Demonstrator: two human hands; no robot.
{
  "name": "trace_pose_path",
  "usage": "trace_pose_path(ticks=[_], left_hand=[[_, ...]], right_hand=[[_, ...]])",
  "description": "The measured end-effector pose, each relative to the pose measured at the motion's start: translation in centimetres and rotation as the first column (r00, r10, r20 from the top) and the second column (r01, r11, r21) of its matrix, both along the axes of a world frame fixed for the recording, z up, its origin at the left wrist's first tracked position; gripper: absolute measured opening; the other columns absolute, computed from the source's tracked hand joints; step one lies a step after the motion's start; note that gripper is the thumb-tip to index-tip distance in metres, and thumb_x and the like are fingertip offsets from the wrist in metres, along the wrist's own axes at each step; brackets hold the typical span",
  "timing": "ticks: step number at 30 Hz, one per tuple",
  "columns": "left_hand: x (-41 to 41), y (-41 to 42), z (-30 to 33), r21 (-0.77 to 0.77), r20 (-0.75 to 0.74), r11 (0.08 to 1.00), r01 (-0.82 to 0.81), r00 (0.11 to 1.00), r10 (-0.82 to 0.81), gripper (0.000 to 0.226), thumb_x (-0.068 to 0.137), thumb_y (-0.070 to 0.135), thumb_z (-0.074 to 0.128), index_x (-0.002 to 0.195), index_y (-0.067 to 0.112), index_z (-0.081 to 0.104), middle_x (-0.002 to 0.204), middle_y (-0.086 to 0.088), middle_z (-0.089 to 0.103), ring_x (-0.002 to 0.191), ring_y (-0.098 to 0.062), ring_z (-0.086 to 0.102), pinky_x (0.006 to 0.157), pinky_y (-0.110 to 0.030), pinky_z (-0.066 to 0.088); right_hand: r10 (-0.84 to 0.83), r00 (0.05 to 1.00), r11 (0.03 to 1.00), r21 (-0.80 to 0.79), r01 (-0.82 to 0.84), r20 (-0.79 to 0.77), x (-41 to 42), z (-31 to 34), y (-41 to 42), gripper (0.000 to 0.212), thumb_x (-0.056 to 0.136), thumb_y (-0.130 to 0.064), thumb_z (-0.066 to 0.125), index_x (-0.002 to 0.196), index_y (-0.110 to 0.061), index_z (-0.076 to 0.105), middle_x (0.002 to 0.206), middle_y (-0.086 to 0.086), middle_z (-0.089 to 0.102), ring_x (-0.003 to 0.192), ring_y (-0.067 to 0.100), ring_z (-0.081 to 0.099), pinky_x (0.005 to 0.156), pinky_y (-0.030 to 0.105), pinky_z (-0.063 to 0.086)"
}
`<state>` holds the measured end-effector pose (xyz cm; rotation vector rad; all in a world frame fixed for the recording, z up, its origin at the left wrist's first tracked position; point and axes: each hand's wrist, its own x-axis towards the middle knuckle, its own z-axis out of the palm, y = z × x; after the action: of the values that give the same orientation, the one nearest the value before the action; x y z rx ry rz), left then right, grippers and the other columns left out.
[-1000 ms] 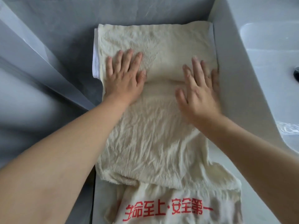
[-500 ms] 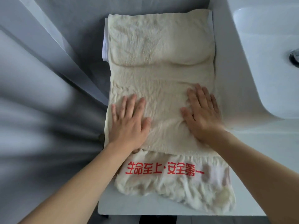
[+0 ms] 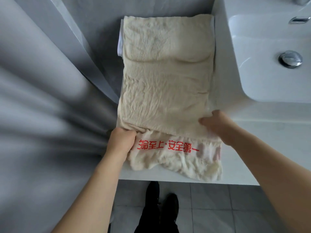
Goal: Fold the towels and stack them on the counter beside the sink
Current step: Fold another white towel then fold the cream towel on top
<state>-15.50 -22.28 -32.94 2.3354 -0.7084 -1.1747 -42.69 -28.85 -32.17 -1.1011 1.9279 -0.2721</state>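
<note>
Crumpled cream cotton towel (image 3: 166,84) left of white ceramic sink (image 3: 262,64) | our left hand (image 3: 122,140), right hand (image 3: 217,124) each grasp its near fold corners

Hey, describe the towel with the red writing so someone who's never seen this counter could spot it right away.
Start at the white sink; the counter runs to its left. At the counter's near edge, between both hands, lies the cream towel. Only its near layer carries a line of red characters.

crinkled matt cloth towel (image 3: 166,78); glossy smooth sink (image 3: 262,52); shiny metal drain (image 3: 290,58).
</note>
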Motion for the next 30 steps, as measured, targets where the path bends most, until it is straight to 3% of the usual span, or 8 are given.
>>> trace_pose_path(ticks=[3, 6, 10, 13, 16, 19, 23, 30], left_hand=[[0.1, -0.2, 0.5, 0.085, -0.117, 0.995, 0.046, 0.993, -0.036, 0.018, 0.083, 0.015, 0.068, 0.071, 0.005, 0.06, 0.057, -0.007, 0.055, 0.052, -0.022, 0.05, 0.051, -0.027, 0.034], [-0.5, 0.1, 0.8, 0.076, -0.12, 0.968, 0.238, 0.966, -0.228, 0.016, 0.083, 0.018, 0.067, 0.083, 0.003, 0.072, 0.075, -0.013, 0.073, 0.076, -0.032, 0.071, 0.067, -0.037, 0.053], [-0.9, 1.0, 2.0, -0.073, -0.204, 0.988, 0.136, 0.968, -0.148, 0.019, 0.089, 0.02, 0.057, 0.097, 0.004, 0.063, 0.084, -0.01, 0.067, 0.074, -0.022, 0.066, 0.063, -0.031, 0.052], [0.0, 1.8, 2.0, -0.113, -0.228, 0.993, 0.044, 0.971, -0.069, 0.014, 0.098, 0.019, 0.051, 0.104, 0.009, 0.058, 0.096, -0.008, 0.064, 0.087, -0.02, 0.064, 0.07, -0.034, 0.051], [1.3, 3.1, 1.6, -0.016, -0.13, 0.998, 0.053, 0.99, -0.055, 0.019, 0.103, 0.03, 0.048, 0.116, 0.016, 0.05, 0.113, -0.006, 0.061, 0.1, -0.022, 0.061, 0.081, -0.038, 0.053], [2.2, 4.5, 2.3, 0.084, -0.192, 0.996, 0.027, 0.981, -0.011, 0.026, 0.098, 0.031, 0.054, 0.117, 0.013, 0.055, 0.111, -0.009, 0.066, 0.098, -0.028, 0.067, 0.084, -0.044, 0.057], [3.2, 6.0, 3.5, 0.244, -0.246, 0.962, 0.122, 0.967, -0.061, 0.031, 0.082, 0.025, 0.072, 0.108, 0.009, 0.067, 0.103, -0.013, 0.073, 0.094, -0.033, 0.07, 0.087, -0.046, 0.058], [4.6, 7.6, 1.7, 0.177, 0.047, 0.963, 0.203, 0.976, -0.214, 0.014, 0.091, 0.02, 0.059, 0.087, 0.009, 0.066, 0.085, -0.01, 0.07, 0.075, -0.028, 0.066, 0.07, -0.04, 0.057]], right_hand=[[-0.123, 0.991, 0.987, -0.093, 0.128, 0.053, -1.7, 0.8, 0.3, 0.032, 0.081, -0.035, 0.073, 0.083, -0.008, 0.057, 0.079, 0.009, 0.061, 0.069, 0.029, 0.059, 0.054, 0.035, 0.048], [-0.015, 1.0, 0.999, 0.047, 0.014, 0.002, -2.7, 0.8, 2.2, 0.043, 0.079, -0.051, 0.072, 0.086, -0.01, 0.061, 0.083, 0.005, 0.061, 0.076, 0.025, 0.058, 0.063, 0.031, 0.043], [0.113, 0.991, 0.984, 0.133, -0.122, 0.071, -2.7, 0.9, 4.9, 0.029, 0.085, -0.03, 0.071, 0.087, -0.001, 0.065, 0.091, 0.013, 0.066, 0.076, 0.027, 0.061, 0.064, 0.033, 0.045], [-0.074, 0.968, 0.997, 0.01, 0.074, 0.24, -2.3, 1.9, 5.7, 0.031, 0.096, -0.034, 0.057, 0.09, -0.004, 0.063, 0.086, 0.011, 0.066, 0.077, 0.029, 0.063, 0.068, 0.037, 0.05], [-0.313, 0.888, 0.95, 0.1, 0.297, 0.338, -1.9, 2.8, 6.5, 0.039, 0.101, -0.046, 0.044, 0.105, -0.011, 0.062, 0.097, 0.011, 0.068, 0.087, 0.029, 0.068, 0.068, 0.038, 0.057], [-0.301, 0.866, 0.93, 0.325, 0.174, 0.399, -2.0, 3.5, 8.1, 0.045, 0.096, -0.054, 0.049, 0.106, -0.013, 0.065, 0.096, 0.012, 0.074, 0.088, 0.031, 0.071, 0.068, 0.04, 0.058], [-0.217, 0.917, 0.906, 0.419, 0.061, 0.335, -2.6, 3.5, 9.8, 0.028, 0.098, -0.021, 0.058, 0.113, 0.002, 0.063, 0.093, 0.017, 0.075, 0.086, 0.032, 0.073, 0.08, 0.045, 0.059], [-0.155, 0.979, 0.946, 0.305, 0.108, 0.133, -3.3, 3.2, 11.4, 0.025, 0.099, -0.025, 0.057, 0.101, -0.001, 0.061, 0.096, 0.02, 0.068, 0.079, 0.031, 0.065, 0.069, 0.043, 0.058]])
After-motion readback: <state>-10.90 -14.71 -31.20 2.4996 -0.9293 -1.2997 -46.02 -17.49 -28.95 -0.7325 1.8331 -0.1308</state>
